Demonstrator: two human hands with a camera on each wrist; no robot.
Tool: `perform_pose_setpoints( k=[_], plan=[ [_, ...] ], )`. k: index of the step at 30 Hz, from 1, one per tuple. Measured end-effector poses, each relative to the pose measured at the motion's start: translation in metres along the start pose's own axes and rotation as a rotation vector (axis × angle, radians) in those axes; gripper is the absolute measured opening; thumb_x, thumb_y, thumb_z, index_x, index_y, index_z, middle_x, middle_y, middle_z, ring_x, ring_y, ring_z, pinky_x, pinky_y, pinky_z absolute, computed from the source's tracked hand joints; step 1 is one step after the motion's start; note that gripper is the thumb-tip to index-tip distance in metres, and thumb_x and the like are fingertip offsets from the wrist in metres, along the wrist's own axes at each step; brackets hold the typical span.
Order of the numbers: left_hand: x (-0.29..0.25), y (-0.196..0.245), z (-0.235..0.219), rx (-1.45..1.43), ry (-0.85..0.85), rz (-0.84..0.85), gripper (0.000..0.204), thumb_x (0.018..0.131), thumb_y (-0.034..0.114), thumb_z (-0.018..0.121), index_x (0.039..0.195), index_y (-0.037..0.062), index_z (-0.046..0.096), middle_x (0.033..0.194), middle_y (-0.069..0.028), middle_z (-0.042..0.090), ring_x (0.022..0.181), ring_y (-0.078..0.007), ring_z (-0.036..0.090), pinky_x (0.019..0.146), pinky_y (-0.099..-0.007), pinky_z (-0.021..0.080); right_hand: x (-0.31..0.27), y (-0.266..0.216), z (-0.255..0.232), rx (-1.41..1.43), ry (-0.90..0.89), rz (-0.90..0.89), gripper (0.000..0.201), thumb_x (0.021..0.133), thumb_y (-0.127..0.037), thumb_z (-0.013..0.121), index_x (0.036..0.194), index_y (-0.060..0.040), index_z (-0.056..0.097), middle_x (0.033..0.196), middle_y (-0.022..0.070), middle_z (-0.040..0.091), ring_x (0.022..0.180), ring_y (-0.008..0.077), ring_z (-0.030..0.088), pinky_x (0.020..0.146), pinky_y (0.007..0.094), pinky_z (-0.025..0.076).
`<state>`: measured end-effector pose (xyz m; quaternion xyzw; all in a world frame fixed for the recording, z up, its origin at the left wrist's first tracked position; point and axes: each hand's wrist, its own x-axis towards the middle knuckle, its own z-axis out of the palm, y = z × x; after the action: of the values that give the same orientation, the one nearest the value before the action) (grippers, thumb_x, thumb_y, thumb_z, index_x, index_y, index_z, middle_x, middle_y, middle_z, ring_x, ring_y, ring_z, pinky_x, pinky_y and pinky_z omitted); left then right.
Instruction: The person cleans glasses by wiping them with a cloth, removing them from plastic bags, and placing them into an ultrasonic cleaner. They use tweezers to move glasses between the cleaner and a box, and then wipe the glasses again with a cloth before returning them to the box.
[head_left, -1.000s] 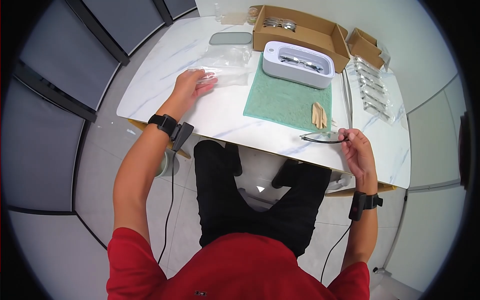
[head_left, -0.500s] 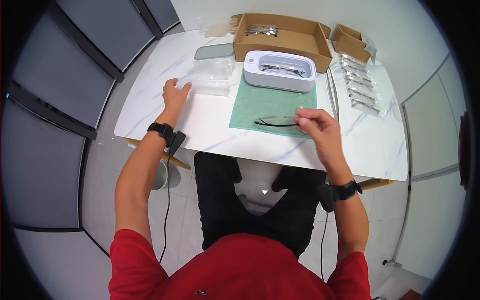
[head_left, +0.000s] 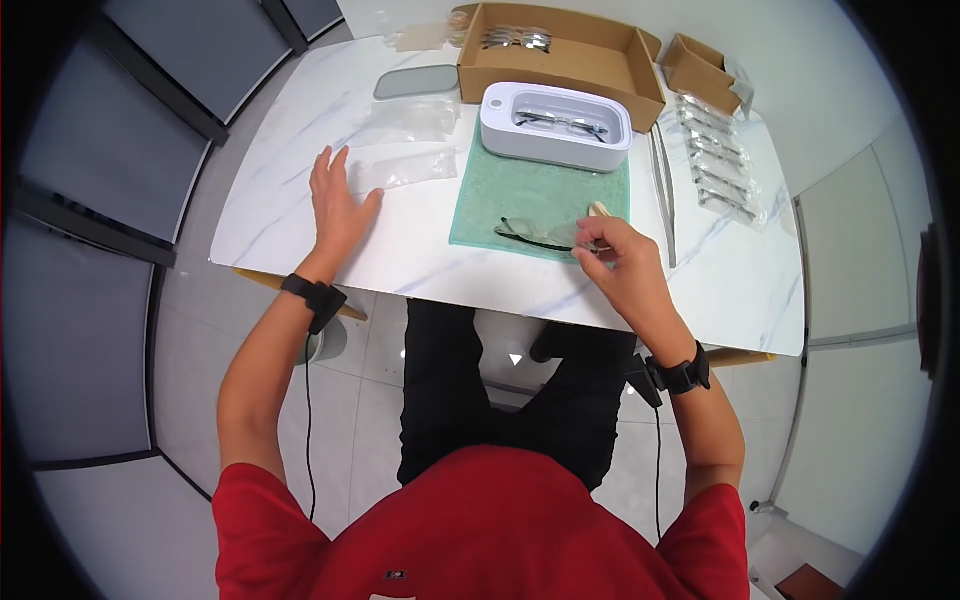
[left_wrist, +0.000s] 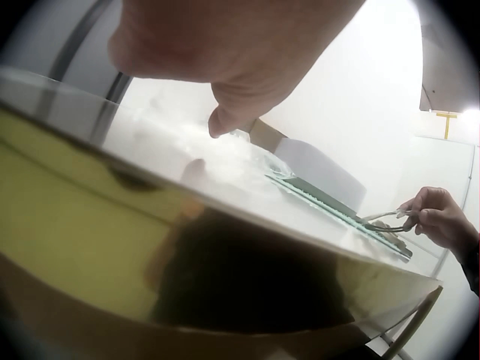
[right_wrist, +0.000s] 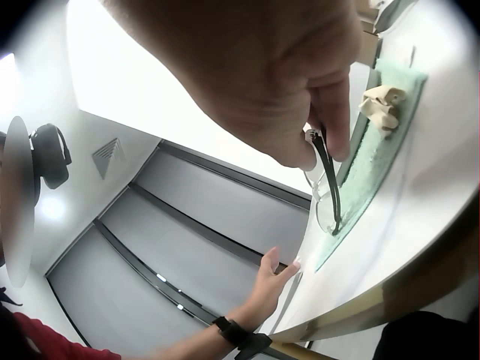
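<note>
My right hand (head_left: 628, 265) pinches a pair of dark-framed eyeglasses (head_left: 535, 240) by one end, low over the front of a green cloth (head_left: 475, 205). In the right wrist view, thumb and fingers hold the glasses (right_wrist: 334, 191) with a dark temple pointing down to the cloth. My left hand (head_left: 340, 215) has its fingers spread, beside a clear plastic bag (head_left: 415, 168) lying on the white table. A crumpled beige piece (right_wrist: 382, 109), partly hidden by my right hand in the head view, lies on the cloth.
A white cleaner tub (head_left: 550, 152) holding glasses (head_left: 565, 122) stands on the cloth's back edge. Behind it, a cardboard box (head_left: 640, 75) contains more glasses. Bagged glasses (head_left: 715, 160) lie at the right, near long metal tweezers (head_left: 663, 195). A grey lid (head_left: 415, 82) lies at back left.
My right hand has carried the eyeglasses leftward from the table's front right to over the green cloth. My left hand has come off the plastic bag, moved left and spread its fingers.
</note>
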<state>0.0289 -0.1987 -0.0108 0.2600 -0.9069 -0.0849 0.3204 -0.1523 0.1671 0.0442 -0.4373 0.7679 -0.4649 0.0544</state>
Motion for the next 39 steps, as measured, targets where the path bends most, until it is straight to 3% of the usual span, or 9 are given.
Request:
perform_pose_setpoints(
  k=[3,6,9,13,18,24,30,36,39],
  plan=[
    [0.002,0.002,-0.001,-0.003,-0.010,0.076,0.063,0.079,0.018,0.080,0.134,0.0009,0.055,0.148,-0.0233,0.043,0.143,-0.0446,0.031,0.117,-0.0512,0.031,0.003,-0.005,-0.003,-0.134,-0.048,-0.025,0.021,0.081,-0.006,0.077,0.099,-0.0029,0.066,0.096,0.0138,0.070,0.072,0.0290,0.069,0.067,0.0357,0.056],
    [0.007,0.001,-0.008,0.017,-0.150,0.169,0.041,0.081,0.017,0.078,0.118,0.0036,0.066,0.140,-0.0172,0.052,0.141,-0.0409,0.036,0.114,-0.0498,0.034,0.009,-0.011,-0.007,-0.230,-0.100,-0.056,0.021,0.080,-0.008,0.078,0.096,-0.0048,0.064,0.094,0.0127,0.070,0.072,0.0308,0.069,0.066,0.0382,0.055],
    [0.013,-0.007,-0.006,-0.022,-0.165,0.146,0.026,0.084,0.016,0.075,0.107,0.0056,0.071,0.134,-0.0125,0.058,0.140,-0.0370,0.039,0.111,-0.0486,0.037,0.015,-0.018,-0.010,-0.323,-0.141,-0.083,0.022,0.078,-0.009,0.079,0.094,-0.0066,0.063,0.090,0.0110,0.068,0.075,0.0314,0.068,0.067,0.0401,0.054],
    [0.023,-0.024,-0.002,0.008,-0.198,0.122,0.026,0.085,0.016,0.074,0.108,0.0041,0.070,0.128,-0.0136,0.062,0.136,-0.0378,0.044,0.109,-0.0482,0.040,0.022,-0.025,-0.011,-0.444,-0.137,-0.196,0.024,0.076,-0.008,0.078,0.094,-0.0078,0.063,0.089,0.0097,0.067,0.083,0.0314,0.067,0.071,0.0406,0.054],
    [0.036,-0.029,-0.007,0.014,-0.207,0.116,0.024,0.085,0.016,0.073,0.105,0.0023,0.070,0.120,-0.0145,0.066,0.129,-0.0401,0.051,0.105,-0.0458,0.044,0.030,-0.031,-0.013,-0.496,-0.197,-0.155,0.026,0.076,-0.008,0.078,0.096,-0.0079,0.062,0.093,0.0095,0.067,0.088,0.0314,0.066,0.073,0.0414,0.054],
    [0.055,-0.024,-0.004,0.032,-0.357,0.019,0.032,0.082,0.019,0.075,0.108,0.0012,0.069,0.126,-0.0161,0.064,0.131,-0.0394,0.049,0.107,-0.0456,0.043,0.031,-0.024,-0.015,-0.478,-0.205,-0.150,0.028,0.077,-0.010,0.078,0.102,-0.0077,0.066,0.095,0.0090,0.068,0.086,0.0316,0.066,0.074,0.0419,0.054],
    [0.047,-0.008,-0.019,0.134,-0.162,0.224,0.050,0.080,0.023,0.077,0.124,0.0029,0.064,0.145,-0.0183,0.049,0.142,-0.0382,0.038,0.115,-0.0489,0.036,0.040,-0.019,-0.021,-0.547,-0.252,-0.171,0.028,0.075,-0.012,0.079,0.101,-0.0069,0.068,0.093,0.0084,0.069,0.087,0.0299,0.065,0.075,0.0405,0.054],
    [0.036,0.015,-0.053,-0.006,-0.385,0.568,0.059,0.080,0.025,0.078,0.131,0.0031,0.059,0.144,-0.0175,0.049,0.139,-0.0384,0.041,0.114,-0.0478,0.038,0.057,-0.019,-0.027,-0.572,-0.346,-0.189,0.028,0.074,-0.011,0.081,0.098,-0.0064,0.068,0.090,0.0094,0.068,0.087,0.0300,0.065,0.077,0.0408,0.054],
    [0.022,0.039,-0.061,-0.256,-0.572,0.477,0.060,0.081,0.026,0.080,0.131,0.0020,0.058,0.139,-0.0182,0.054,0.130,-0.0377,0.051,0.107,-0.0439,0.046,0.067,-0.024,-0.031,-0.501,-0.386,-0.169,0.027,0.074,-0.010,0.082,0.097,-0.0050,0.069,0.088,0.0103,0.069,0.084,0.0301,0.066,0.075,0.0406,0.055]
  ],
)
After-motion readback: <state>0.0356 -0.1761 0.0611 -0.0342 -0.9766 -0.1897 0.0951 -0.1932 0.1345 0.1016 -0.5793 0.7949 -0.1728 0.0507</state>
